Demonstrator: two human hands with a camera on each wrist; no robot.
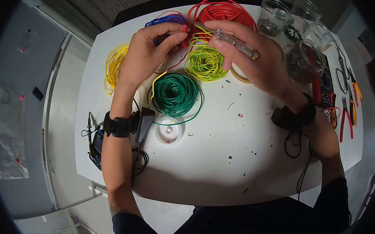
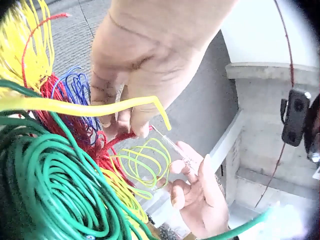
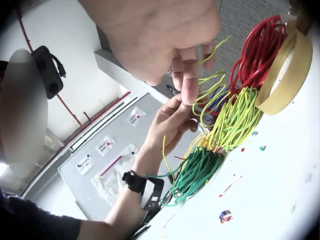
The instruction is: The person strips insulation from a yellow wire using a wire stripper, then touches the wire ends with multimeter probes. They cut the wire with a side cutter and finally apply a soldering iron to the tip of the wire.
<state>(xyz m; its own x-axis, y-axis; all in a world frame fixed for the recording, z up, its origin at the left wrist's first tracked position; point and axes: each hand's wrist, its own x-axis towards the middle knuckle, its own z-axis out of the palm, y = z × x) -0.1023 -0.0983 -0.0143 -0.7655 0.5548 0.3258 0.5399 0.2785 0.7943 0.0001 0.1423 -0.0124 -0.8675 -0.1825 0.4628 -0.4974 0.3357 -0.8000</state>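
Note:
My left hand (image 1: 148, 51) pinches a small red piece (image 1: 185, 28), seemingly the end of a red wire, between thumb and index finger. My right hand (image 1: 259, 59) holds a screwdriver (image 1: 238, 44) with a clear handle, its shaft pointing towards the left fingertips. In the left wrist view the screwdriver (image 2: 172, 145) has its tip right at the red end in the left fingers. Beneath the hands lie coils of blue wire (image 1: 166, 19), red wire (image 1: 226, 14), yellow-green wire (image 1: 205, 63) and green wire (image 1: 175, 94). A yellow coil (image 1: 115, 70) lies beside the left wrist.
Clear jars (image 1: 306, 60) stand at the right, close to a tape roll (image 1: 240, 74). Beyond them lie a multimeter (image 1: 326, 80) and pliers (image 1: 346, 122). A white round dish (image 1: 169, 131) sits in front of the green coil. Wire scraps (image 1: 230, 157) dot the white table (image 1: 207, 167).

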